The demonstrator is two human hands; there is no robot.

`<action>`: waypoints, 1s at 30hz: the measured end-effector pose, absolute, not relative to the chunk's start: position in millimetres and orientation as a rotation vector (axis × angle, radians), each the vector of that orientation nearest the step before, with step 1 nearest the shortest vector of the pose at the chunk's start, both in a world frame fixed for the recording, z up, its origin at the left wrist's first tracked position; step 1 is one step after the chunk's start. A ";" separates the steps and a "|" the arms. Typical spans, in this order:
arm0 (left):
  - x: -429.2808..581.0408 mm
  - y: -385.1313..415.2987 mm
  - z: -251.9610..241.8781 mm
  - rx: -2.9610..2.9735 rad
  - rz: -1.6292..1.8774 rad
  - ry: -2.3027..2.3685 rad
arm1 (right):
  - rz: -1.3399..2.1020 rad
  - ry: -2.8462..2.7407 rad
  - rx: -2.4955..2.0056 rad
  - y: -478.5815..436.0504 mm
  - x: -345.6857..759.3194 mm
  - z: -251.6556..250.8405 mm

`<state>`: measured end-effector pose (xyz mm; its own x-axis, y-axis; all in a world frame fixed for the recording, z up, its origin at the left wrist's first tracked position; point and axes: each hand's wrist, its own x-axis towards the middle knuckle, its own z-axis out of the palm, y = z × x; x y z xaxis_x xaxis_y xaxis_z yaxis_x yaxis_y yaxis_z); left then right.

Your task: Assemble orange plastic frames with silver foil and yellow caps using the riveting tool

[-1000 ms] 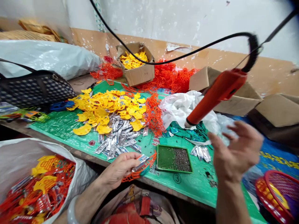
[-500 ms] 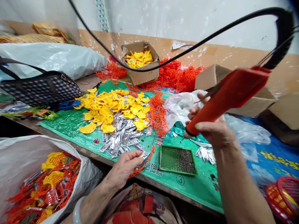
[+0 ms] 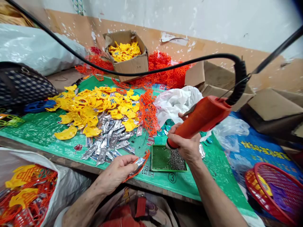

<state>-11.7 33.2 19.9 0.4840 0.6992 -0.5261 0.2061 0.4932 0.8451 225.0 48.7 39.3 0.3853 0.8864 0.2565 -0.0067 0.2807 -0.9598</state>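
Note:
My left hand (image 3: pixel 115 172) is closed on a small silver strip (image 3: pixel 140 161) with a thin orange plastic piece (image 3: pixel 147 155) along it, held at the table's front edge. My right hand (image 3: pixel 189 145) wraps around a red-orange electric screwdriver (image 3: pixel 195 120), whose black cable (image 3: pixel 151 74) rises from its rear. The tool's tip points down and left, over the green perforated tray (image 3: pixel 158 160). Small dark screws (image 3: pixel 178 160) are heaped on the tray's right side. Left of the tray lie many silver strips (image 3: pixel 115 138) beneath a pile of yellow plastic pieces (image 3: pixel 87 104).
Orange netted pieces (image 3: pixel 149 115) lie behind the tray. A cardboard box (image 3: pixel 132 65) of yellow parts stands at the back. A white sack (image 3: pixel 68 183) of mixed pieces sits low left, a red basket (image 3: pixel 258 189) low right. The cable loops across the upper view.
My right hand has brought the screwdriver down and left, closer to the tray. My left hand still holds the silver strip and orange piece. The view has turned right.

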 end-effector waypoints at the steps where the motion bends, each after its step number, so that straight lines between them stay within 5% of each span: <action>1: -11.9 33.5 20.1 1.060 0.377 1.055 | 0.729 -0.974 -1.124 49.1 224.4 36.3; 30: 1.0 30.6 18.4 0.923 0.528 1.047 | 0.655 -0.848 -1.140 50.7 214.7 26.5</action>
